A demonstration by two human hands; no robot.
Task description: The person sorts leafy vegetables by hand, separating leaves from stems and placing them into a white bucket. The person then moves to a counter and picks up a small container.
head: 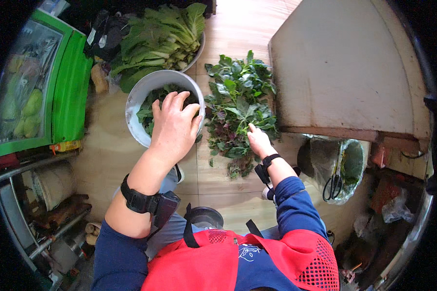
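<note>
My left hand (pixel 174 122) is over the mouth of a white plastic bucket (pixel 134 125), its fingers apart and bent down. Leafy greens (pixel 145 113) lie inside the bucket, partly covered by that hand. On the floor to the right spreads a pile of leafy greens (pixel 240 105), with some purple-tinged leaves (pixel 224 129) among the green ones. My right hand (pixel 260 142) reaches into the near right side of this pile, with its fingertips at the stems. Whether it grips a stem is hidden from me.
Large leafy vegetables (pixel 160 40) fill a basin (pixel 198 54) behind the bucket. A green-framed display case (pixel 67 91) stands at left, a pale cabinet (pixel 342 69) at right. Scissors (pixel 333 185) hang on a plastic-lined bin (pixel 353 167). A dark round stool (pixel 205 214) is below me.
</note>
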